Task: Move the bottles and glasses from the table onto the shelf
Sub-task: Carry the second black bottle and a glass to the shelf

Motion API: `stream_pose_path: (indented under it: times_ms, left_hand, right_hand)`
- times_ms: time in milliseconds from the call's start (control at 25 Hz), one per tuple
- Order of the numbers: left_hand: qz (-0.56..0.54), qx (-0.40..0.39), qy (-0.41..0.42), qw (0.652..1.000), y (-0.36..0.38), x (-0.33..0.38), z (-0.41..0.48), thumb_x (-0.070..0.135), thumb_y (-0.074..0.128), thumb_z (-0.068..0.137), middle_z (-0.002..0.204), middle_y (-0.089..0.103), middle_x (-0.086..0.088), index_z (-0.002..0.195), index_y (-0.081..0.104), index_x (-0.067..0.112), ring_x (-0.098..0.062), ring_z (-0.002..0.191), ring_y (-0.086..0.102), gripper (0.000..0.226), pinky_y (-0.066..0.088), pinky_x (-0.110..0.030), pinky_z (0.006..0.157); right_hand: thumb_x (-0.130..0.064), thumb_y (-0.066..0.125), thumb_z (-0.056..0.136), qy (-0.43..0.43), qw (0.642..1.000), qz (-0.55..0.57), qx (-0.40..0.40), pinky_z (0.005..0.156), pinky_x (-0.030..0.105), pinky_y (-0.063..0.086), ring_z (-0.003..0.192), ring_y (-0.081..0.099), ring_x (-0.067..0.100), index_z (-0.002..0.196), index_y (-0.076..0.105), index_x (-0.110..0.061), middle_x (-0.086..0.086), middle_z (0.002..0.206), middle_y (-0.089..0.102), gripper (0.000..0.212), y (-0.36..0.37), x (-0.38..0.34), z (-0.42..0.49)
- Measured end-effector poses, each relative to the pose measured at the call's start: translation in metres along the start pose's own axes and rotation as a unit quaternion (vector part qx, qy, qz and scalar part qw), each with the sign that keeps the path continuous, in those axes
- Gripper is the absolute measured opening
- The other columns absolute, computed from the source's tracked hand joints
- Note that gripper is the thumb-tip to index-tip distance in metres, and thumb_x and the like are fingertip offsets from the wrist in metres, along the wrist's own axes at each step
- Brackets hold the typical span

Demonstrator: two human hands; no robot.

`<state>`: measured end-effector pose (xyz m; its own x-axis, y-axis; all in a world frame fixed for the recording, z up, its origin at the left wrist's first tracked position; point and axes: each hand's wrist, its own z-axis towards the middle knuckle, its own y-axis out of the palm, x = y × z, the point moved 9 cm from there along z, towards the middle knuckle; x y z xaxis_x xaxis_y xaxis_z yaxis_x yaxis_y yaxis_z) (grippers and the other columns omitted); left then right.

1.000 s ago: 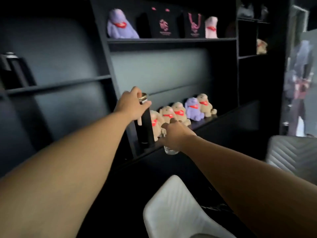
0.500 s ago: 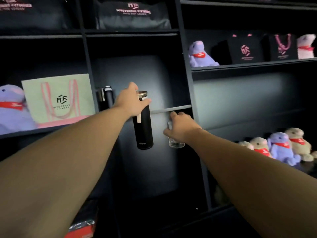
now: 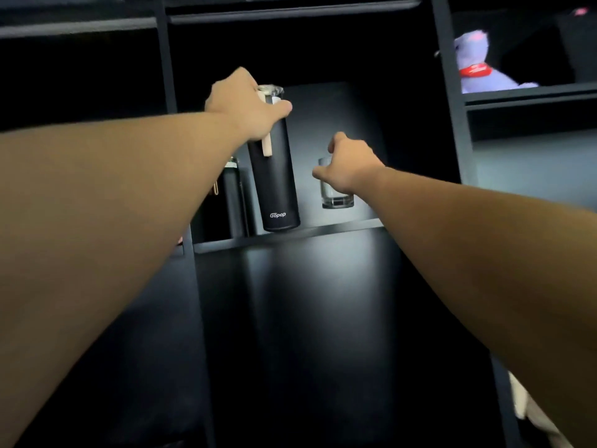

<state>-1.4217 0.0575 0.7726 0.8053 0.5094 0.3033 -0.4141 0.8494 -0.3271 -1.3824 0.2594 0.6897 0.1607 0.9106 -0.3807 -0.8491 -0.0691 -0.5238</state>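
Note:
My left hand (image 3: 248, 105) grips the top of a tall black bottle (image 3: 277, 185) with a silver cap and a tan strap. The bottle's base sits at the front edge of a dark shelf board (image 3: 339, 229). My right hand (image 3: 350, 164) is closed around the rim of a small clear glass (image 3: 336, 194), which stands on the same board to the right of the bottle. Another dark bottle (image 3: 231, 198) stands further back on the left, half hidden by my left forearm.
The shelving is black with upright dividers (image 3: 452, 92) on both sides of this compartment. A purple plush toy (image 3: 481, 66) with a red scarf sits in the upper right compartment. A pale object (image 3: 529, 412) shows at the lower right.
Both hands have risen with the bottle and the glass from below the board to its level, and both items now rest on it. The view has closed in on this compartment.

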Motion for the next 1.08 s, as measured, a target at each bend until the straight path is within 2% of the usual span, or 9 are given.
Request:
stream_pose_path:
  times_ms: [120,280,520,640,760,800,840,920,1080]
  left_hand:
    - [0.042,-0.012,-0.013,0.999,0.047,-0.020,0.031,0.062,0.072,0.077,0.114,0.065,-0.002,0.122,0.062,0.018,-0.024,0.105,0.063,0.064,0.045,-0.030,0.077]
    - [0.088,-0.019,-0.045,0.995,0.089,-0.053,0.060,0.060,0.071,0.080,0.106,0.060,-0.003,0.123,0.061,0.015,-0.024,0.093,0.057,0.063,0.044,-0.031,0.075]
    - [0.152,-0.039,-0.079,0.984,0.143,-0.103,0.097,0.062,0.067,0.082,0.115,0.064,-0.008,0.134,0.054,0.012,-0.026,0.089,0.052,0.073,0.041,-0.031,0.073]
    - [0.149,-0.050,-0.092,0.983,0.173,-0.117,0.108,0.061,0.065,0.083,0.107,0.069,-0.008,0.134,0.053,0.013,-0.026,0.089,0.057,0.071,0.044,-0.032,0.073]
    - [0.136,-0.056,-0.103,0.984,0.193,-0.121,0.113,0.059,0.063,0.086,0.090,0.074,-0.009,0.134,0.051,0.015,-0.023,0.079,0.062,0.066,0.045,-0.030,0.068]
    - [0.132,-0.058,-0.107,0.984,0.196,-0.123,0.112,0.058,0.064,0.087,0.095,0.074,-0.011,0.135,0.050,0.016,-0.022,0.073,0.061,0.065,0.043,-0.030,0.064]
    - [0.132,-0.059,-0.106,0.984,0.199,-0.124,0.111,0.056,0.066,0.088,0.106,0.072,-0.013,0.137,0.047,0.015,-0.023,0.075,0.063,0.067,0.043,-0.030,0.063]
    - [0.140,-0.060,-0.096,0.984,0.202,-0.126,0.107,0.056,0.068,0.088,0.129,0.063,-0.016,0.146,0.039,0.014,-0.031,0.101,0.065,0.077,0.042,-0.032,0.072]
    - [0.129,-0.029,-0.071,0.989,0.178,-0.118,0.083,0.066,0.058,0.086,0.143,0.046,-0.017,0.151,0.032,0.012,-0.038,0.125,0.054,0.089,0.045,-0.040,0.090]
  right_hand:
    - [-0.040,0.066,0.088,-0.005,0.999,-0.020,-0.051,0.078,0.035,0.049,0.107,0.061,0.036,0.131,0.049,-0.011,0.014,0.121,0.059,0.054,0.054,0.018,0.051]
    - [-0.039,0.064,0.089,-0.026,0.993,-0.062,-0.098,0.078,0.034,0.047,0.111,0.058,0.035,0.135,0.048,-0.011,0.013,0.128,0.058,0.056,0.116,0.028,0.100]
    - [-0.025,0.063,0.091,-0.038,0.975,-0.151,-0.156,0.072,0.031,0.047,0.090,0.057,0.031,0.116,0.055,-0.006,0.012,0.109,0.063,0.032,0.152,0.047,0.141]
    - [-0.020,0.059,0.095,-0.025,0.964,-0.196,-0.175,0.071,0.030,0.045,0.089,0.058,0.031,0.122,0.057,-0.002,0.012,0.107,0.060,0.033,0.162,0.068,0.147]
    - [-0.019,0.055,0.100,-0.020,0.962,-0.207,-0.178,0.070,0.029,0.045,0.090,0.059,0.030,0.126,0.058,0.000,0.015,0.123,0.063,0.032,0.163,0.080,0.151]
    - [-0.023,0.055,0.102,-0.020,0.962,-0.206,-0.179,0.075,0.031,0.047,0.100,0.061,0.031,0.130,0.056,0.000,0.016,0.131,0.059,0.037,0.164,0.082,0.152]
    - [-0.030,0.054,0.104,-0.013,0.964,-0.198,-0.179,0.085,0.033,0.047,0.113,0.059,0.032,0.136,0.051,0.001,0.015,0.138,0.055,0.045,0.164,0.084,0.151]
    - [-0.043,0.056,0.101,0.002,0.971,-0.162,-0.177,0.098,0.036,0.044,0.130,0.051,0.035,0.145,0.040,-0.001,0.015,0.146,0.047,0.063,0.165,0.090,0.150]
    - [-0.060,0.062,0.086,0.044,0.993,-0.062,-0.088,0.102,0.042,0.045,0.129,0.048,0.041,0.145,0.038,-0.014,0.016,0.143,0.051,0.079,0.129,0.095,0.138]
